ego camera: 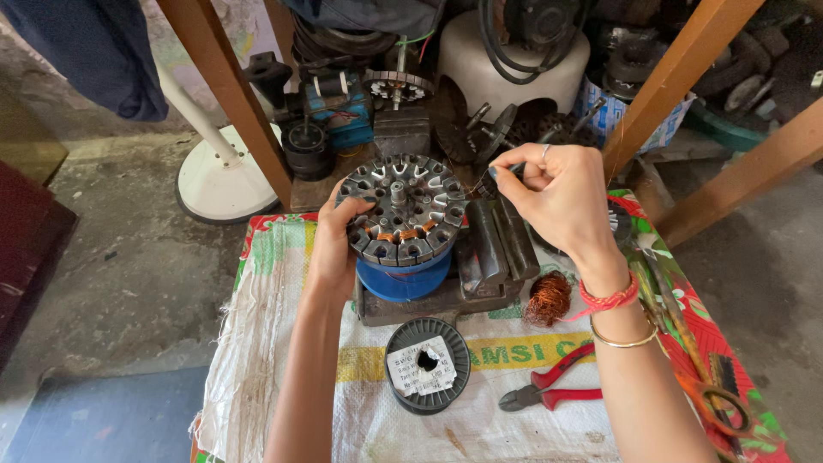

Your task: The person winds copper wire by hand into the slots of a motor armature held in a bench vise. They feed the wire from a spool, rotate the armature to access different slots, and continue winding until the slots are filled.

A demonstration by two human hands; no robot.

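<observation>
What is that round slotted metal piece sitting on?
The stator sits on a blue drum, itself on a dark metal base. The left hand steadies it. How they join is hidden.

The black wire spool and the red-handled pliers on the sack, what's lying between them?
Nothing: in the head view, only bare woven sack shows between the black spool and the red-handled pliers. The tangle of copper wire lies further up, beside the vise.

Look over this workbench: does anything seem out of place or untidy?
A tangled wad of copper wire lies loose on the woven sack cover, right of the stator steadied by the left hand. Nothing else stands out.
</observation>
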